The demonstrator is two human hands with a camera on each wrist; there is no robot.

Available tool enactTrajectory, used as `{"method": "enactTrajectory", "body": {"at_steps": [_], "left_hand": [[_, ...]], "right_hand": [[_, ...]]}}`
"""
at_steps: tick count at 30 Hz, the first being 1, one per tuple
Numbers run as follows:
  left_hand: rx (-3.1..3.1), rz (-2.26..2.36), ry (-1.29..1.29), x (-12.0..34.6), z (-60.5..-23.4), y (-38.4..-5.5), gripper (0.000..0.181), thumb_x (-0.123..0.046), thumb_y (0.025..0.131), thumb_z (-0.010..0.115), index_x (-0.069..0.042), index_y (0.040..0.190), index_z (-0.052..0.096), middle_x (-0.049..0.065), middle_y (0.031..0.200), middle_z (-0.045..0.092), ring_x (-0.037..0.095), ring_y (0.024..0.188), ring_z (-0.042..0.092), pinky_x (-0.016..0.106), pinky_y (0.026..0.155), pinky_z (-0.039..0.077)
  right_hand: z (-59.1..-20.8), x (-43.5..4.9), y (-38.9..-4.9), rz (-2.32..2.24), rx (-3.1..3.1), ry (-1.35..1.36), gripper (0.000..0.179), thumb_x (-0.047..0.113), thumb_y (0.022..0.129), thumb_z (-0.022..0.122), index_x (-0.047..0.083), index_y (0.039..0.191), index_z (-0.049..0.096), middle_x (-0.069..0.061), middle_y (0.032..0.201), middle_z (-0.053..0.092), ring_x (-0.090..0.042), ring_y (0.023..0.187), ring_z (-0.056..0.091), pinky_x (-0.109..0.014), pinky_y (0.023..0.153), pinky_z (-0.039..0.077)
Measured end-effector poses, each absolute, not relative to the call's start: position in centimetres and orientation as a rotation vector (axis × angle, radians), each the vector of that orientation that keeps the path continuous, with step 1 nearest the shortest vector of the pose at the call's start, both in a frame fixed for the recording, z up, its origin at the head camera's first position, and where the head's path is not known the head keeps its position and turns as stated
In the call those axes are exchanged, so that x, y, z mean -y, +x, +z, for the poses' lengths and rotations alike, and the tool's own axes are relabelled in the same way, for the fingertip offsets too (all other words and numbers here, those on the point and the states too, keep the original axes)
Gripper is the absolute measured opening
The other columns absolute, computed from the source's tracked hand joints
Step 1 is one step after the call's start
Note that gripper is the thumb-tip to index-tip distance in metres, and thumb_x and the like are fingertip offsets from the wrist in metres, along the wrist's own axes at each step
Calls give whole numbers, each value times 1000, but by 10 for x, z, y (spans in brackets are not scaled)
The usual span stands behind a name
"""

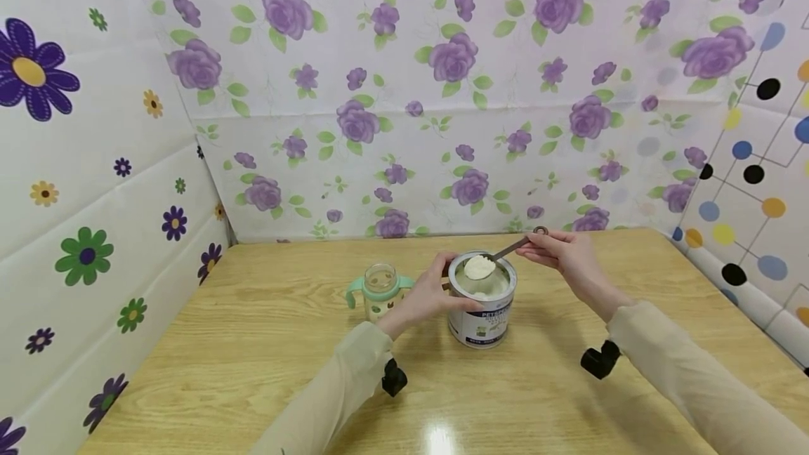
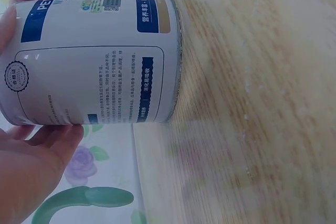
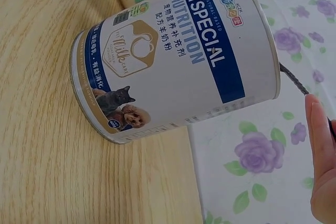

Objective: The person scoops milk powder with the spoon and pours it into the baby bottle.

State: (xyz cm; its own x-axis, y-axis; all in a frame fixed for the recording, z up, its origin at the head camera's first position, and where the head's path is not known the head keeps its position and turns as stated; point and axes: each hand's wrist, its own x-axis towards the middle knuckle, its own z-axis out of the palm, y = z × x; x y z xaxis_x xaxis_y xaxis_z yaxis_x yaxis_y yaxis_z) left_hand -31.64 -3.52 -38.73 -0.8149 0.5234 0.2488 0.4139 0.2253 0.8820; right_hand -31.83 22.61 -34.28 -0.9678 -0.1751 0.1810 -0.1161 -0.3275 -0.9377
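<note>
A white and blue milk powder can [image 1: 482, 321] stands uncovered on the table, its label plain in the right wrist view. My left hand [image 1: 428, 297] grips its upper side, thumb at the front and fingers round the back. By its dark handle, my right hand [image 1: 564, 258] pinches a spoon [image 1: 513, 248]. Pale powder [image 1: 479, 267] is heaped in the spoon's bowl, which is over the can's mouth. Just left of the can is a clear bottle [image 1: 380, 279] with a mint-green collar and two handles, partly hidden by my left hand.
The wooden table [image 1: 253, 343] meets a flower-printed cloth [image 1: 392, 90] along its back edge. Other patterned cloths hang at the left and right sides. A black wrist device [image 1: 394, 378] sits under the left sleeve, another [image 1: 600, 359] under the right.
</note>
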Motion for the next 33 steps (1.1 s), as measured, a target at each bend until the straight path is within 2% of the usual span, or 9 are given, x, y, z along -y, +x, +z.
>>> {"method": "enactTrajectory", "body": {"at_steps": [5,11,17,24,27,33], "left_hand": [[-2370,1649,891,36,-388,-316,82,-22,70,80,-13,134,30,-3,124,40,16,114,40,37,92,36],[-2392,1655,851,41,-381,-317,92,-23,69,81,-10,139,23,5,133,34,20,119,37,35,95,33],[-2389,1678,878,49,-367,-313,90,-22,71,79,-11,139,22,10,136,33,24,122,34,35,96,32],[-2322,1768,953,59,-330,-292,84,-3,73,75,2,137,20,22,135,30,35,122,31,44,97,29],[-2317,1806,1001,64,-318,-287,82,0,75,73,5,136,18,26,134,29,38,122,30,47,97,28],[-2346,1858,1022,79,-309,-291,82,-1,76,71,5,137,16,25,135,26,36,122,29,44,97,29]], "right_hand": [[-342,-227,-317,-2514,-1776,-373,16,1,90,54,-11,98,62,-20,87,65,-27,83,63,-33,77,46],[-339,-228,-318,-2558,-1723,-339,15,0,90,54,-10,95,64,-20,86,65,-27,83,63,-32,77,46],[-335,-230,-317,-2601,-1662,-314,14,-1,90,54,-8,93,66,-20,86,65,-28,84,63,-32,78,46],[-329,-228,-315,-2647,-1587,-298,15,-2,90,53,-7,92,67,-22,88,64,-29,88,62,-33,82,44],[-326,-224,-315,-2663,-1561,-299,16,-3,90,52,-7,93,67,-22,88,64,-29,88,61,-33,82,43],[-317,-211,-318,-2675,-1517,-282,14,-5,89,53,-10,92,66,-23,87,64,-29,87,62,-33,82,43]]}}
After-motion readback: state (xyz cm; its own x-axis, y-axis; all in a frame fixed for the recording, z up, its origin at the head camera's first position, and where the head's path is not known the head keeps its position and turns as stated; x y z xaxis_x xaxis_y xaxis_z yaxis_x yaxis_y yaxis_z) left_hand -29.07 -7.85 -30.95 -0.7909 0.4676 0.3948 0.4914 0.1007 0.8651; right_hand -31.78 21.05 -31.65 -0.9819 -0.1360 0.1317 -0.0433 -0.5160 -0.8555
